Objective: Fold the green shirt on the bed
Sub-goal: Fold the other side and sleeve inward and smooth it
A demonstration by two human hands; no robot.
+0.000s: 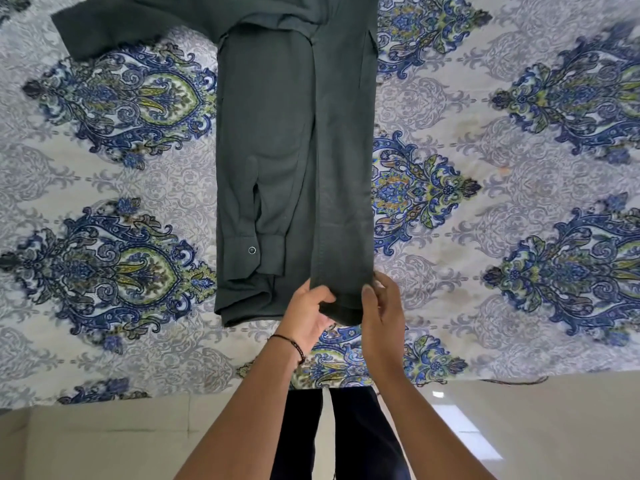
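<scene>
Forearms come up from the bottom of the frame, over dark trousers [349, 441] and a pale tiled floor [519, 427]. Now the left hand [306, 315], with a beaded bracelet [294, 344] on its wrist, pinches the near hem of the green shirt [270, 133]: thumb on top, fingers curled under the cloth. Just beside it, the right hand [381, 317] grips the same hem, thumb laid over the fabric and fingers wrapped round the right edge.

From the hands the shirt runs lengthwise up the middle of the frame, lying on the bed [485, 237] with its blue and green patterned sheet. Its right side is folded over into a long strip. On the left, a sleeve is folded down along the body, its cuff [266, 252] low in the frame and showing one button [252, 250]. Farther off, the other sleeve [121, 26] spreads out flat toward the upper left.
</scene>
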